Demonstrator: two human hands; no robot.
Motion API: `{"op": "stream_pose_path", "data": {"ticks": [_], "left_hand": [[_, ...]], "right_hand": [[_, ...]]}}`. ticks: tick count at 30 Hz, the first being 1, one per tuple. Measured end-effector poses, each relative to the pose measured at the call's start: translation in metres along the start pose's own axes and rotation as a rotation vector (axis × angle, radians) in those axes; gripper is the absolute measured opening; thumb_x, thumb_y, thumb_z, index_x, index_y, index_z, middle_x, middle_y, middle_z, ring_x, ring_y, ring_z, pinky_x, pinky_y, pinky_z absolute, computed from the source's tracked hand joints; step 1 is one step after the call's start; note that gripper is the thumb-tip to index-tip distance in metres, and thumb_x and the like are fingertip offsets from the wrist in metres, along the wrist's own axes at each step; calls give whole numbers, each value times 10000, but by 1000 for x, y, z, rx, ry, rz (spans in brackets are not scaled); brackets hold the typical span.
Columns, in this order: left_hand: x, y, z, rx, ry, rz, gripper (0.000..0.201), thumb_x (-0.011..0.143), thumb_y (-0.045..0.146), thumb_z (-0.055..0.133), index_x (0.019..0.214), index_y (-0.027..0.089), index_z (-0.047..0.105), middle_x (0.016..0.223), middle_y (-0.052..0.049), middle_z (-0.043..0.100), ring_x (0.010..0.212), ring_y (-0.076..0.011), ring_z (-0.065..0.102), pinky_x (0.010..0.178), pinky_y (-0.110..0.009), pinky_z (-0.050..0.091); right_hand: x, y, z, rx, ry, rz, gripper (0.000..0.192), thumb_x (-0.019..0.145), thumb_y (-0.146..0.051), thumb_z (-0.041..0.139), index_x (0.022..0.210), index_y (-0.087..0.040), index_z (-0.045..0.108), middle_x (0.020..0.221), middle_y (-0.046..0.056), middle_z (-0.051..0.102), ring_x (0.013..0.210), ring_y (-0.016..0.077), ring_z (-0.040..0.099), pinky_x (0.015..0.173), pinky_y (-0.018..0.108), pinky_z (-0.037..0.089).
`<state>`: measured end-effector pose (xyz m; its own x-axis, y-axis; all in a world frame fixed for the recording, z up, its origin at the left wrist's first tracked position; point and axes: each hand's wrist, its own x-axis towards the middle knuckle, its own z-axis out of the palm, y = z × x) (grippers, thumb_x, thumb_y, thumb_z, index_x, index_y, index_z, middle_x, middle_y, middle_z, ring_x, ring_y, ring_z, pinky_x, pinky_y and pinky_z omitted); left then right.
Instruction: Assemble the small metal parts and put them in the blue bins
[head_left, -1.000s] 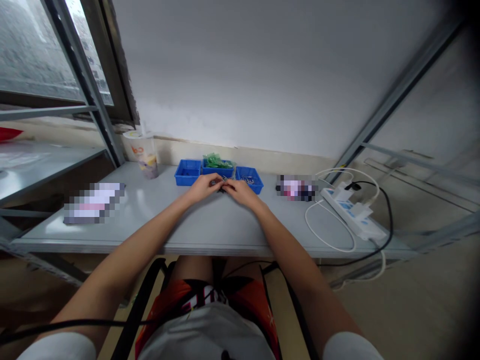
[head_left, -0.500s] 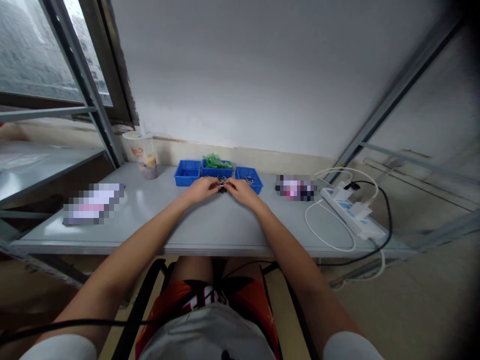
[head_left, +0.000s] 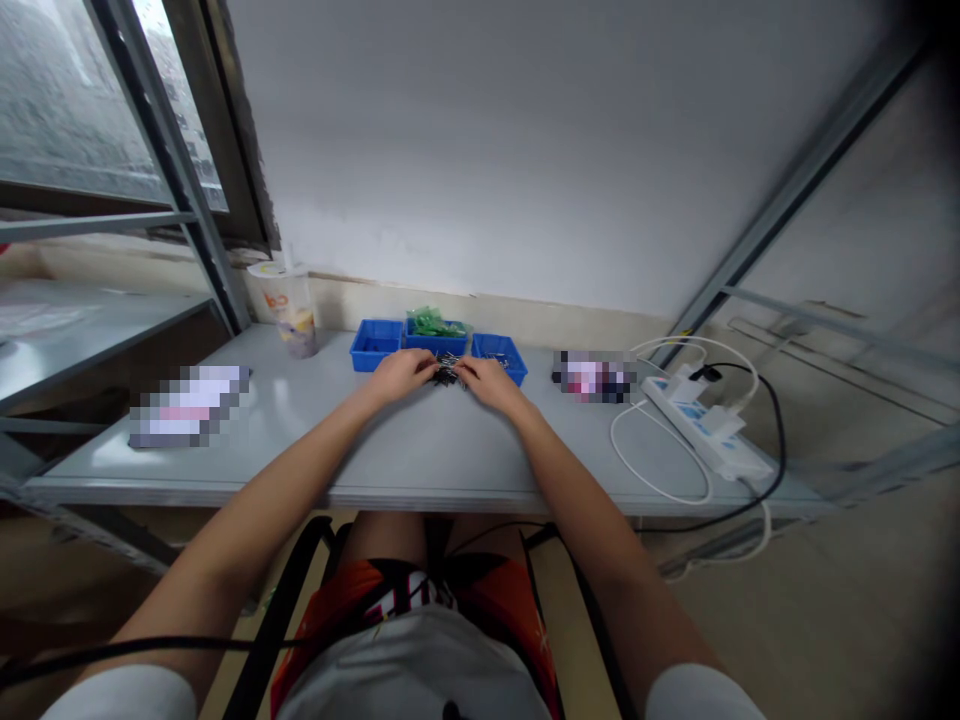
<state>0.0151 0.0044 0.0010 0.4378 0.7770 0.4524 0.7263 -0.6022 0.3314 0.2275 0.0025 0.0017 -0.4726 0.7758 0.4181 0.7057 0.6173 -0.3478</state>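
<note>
A pile of small black and silver pieces (head_left: 448,368) lies on the grey table, too small for me to name their kind. My left hand (head_left: 403,375) is at the left edge of the pile, thumb and fingers pinched together. On the other side my right hand (head_left: 486,383) is also closed in a pinch, its fingertips at the pile's right edge. Whatever either pinch holds is too small to make out. Just behind the hands are a left blue tray (head_left: 377,350), a middle blue tray (head_left: 436,342) with green pieces (head_left: 431,321), and a right blue tray (head_left: 514,371) with small metallic pieces.
A drink cup (head_left: 294,318) stands at the back left, and a blurred-out phone-like object (head_left: 191,405) lies in front of it. To the right are another blurred-out object (head_left: 592,376) and a white power strip (head_left: 705,428) with cables. A wall rises behind the table.
My hands have moved slightly apart from above the pile, and more of the black and silver pieces shows between them. The trays stay in place.
</note>
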Motion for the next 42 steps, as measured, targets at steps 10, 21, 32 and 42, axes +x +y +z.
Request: {"op": "stream_pose_path", "data": {"ticks": [10,21,32,42], "left_hand": [[2,4,4,-167,164,160,206,898,280,518,907,153,681,856,-54,620,766,-153,573,718,-268,444],[3,6,10,-290,72,79,183,853,283,561,915,158,680,895,-49,692,792,-157,621,739,-256,470],[3,0,7,-225,-9,34,176,836,291,567,896,166,675,825,-25,694,709,-145,597,637,-231,419],[4,-4,5,-211,27,30,230,874,335,542,933,178,700,913,-51,714,811,-173,629,730,-261,449]], "right_hand": [[0,-6,5,51,-70,-50,207,938,-237,463,901,-171,656,832,39,675,738,134,582,701,226,369],[0,-10,7,113,-40,-50,228,929,-295,471,930,-174,664,833,35,672,725,131,567,670,221,360],[1,-10,5,132,46,-25,234,936,-306,452,997,-187,644,857,36,685,761,139,593,697,222,374],[0,-4,3,54,6,-30,225,943,-279,442,930,-183,646,870,38,683,784,139,592,715,225,368]]}}
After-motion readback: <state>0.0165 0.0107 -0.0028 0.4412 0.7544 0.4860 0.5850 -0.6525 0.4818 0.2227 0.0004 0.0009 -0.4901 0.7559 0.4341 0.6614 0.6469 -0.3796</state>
